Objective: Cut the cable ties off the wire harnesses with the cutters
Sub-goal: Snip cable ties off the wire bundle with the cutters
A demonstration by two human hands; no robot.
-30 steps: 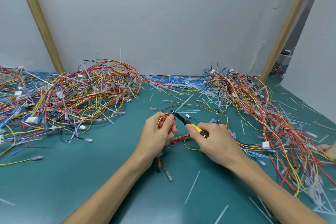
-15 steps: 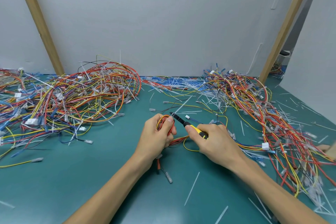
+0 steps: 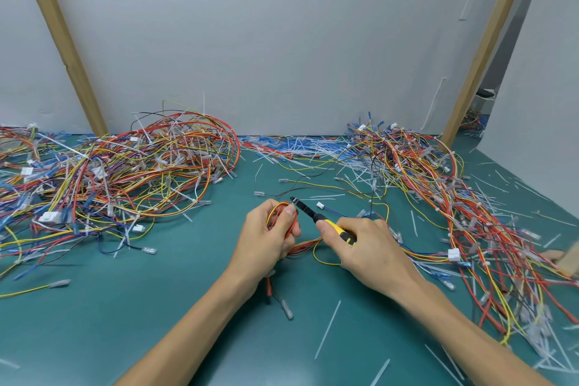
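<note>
Held harness (image 3: pixel 279 212): small coil of red, orange and yellow wires, near the middle of the table (image 3: pixel 156 307); its loose tail runs off under the right hand toward the right edge
Weight and stiffness: judged very light and limp, with some spring in the coil; the thin wires are likely to splay once unbound
Surface: smooth insulation, judged easy to nick with a blade
Cable tie: not made out on the coil; too small to tell
Where to take hold: pinch the coil close beside the tie, so that the tie stands proud and the wires stay clear of the blades
Left hand (image 3: pixel 268 240): fingers and thumb curled round the coil, thumb on top
Cutters (image 3: pixel 308 211): black nose, yellow-and-black handle; tip just beside the top of the coil, next to the left thumb; whether the blades are parted cannot be told
Right hand (image 3: pixel 366 247): clenched round the cutter handle, forefinger laid along it
Left pile (image 3: pixel 119 172): tangled harnesses toward the far left corner, white ties showing among them
Right pile (image 3: pixel 438 197): harnesses strung along the right edge
Cut strips (image 3: pixel 327 329): pale tie offcuts scattered near the front edge and between the piles
</note>
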